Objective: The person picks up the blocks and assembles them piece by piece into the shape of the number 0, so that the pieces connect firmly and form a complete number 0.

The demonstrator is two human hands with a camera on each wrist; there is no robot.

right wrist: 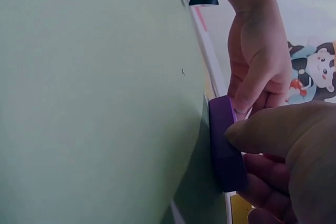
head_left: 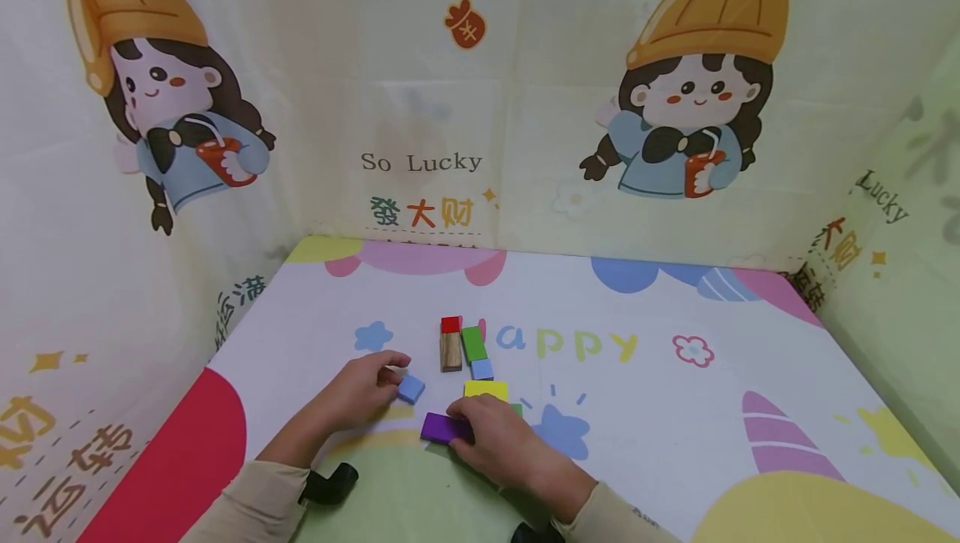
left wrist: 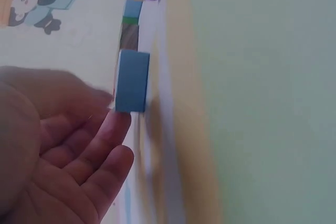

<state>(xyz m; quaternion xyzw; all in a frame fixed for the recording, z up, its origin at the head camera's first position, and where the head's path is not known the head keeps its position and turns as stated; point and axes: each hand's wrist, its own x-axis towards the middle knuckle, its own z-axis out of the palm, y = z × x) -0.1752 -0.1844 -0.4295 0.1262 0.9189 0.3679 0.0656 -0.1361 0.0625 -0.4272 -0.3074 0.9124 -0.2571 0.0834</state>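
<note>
My left hand [head_left: 365,390] pinches a small light blue block [head_left: 411,389] between thumb and fingers; in the left wrist view the blue block [left wrist: 132,81] shows at the fingertips. A purple rectangular block [head_left: 444,428] is held in my right hand [head_left: 506,440], and the right wrist view shows the thumb pressed against the purple block [right wrist: 226,142]. Just past the right hand lies a yellow block [head_left: 486,390], with a green piece [head_left: 516,410] partly hidden beside it. Farther back, a red block [head_left: 450,324] touches a wood-brown block [head_left: 451,352]. Next to them a green block [head_left: 473,344] meets another light blue block [head_left: 482,369].
The blocks lie on a printed tabletop cover [head_left: 645,409] with letters and coloured shapes. Cloth walls [head_left: 540,109] with cartoon figures enclose the table at the back and sides. A black strap [head_left: 330,485] is on the left wrist.
</note>
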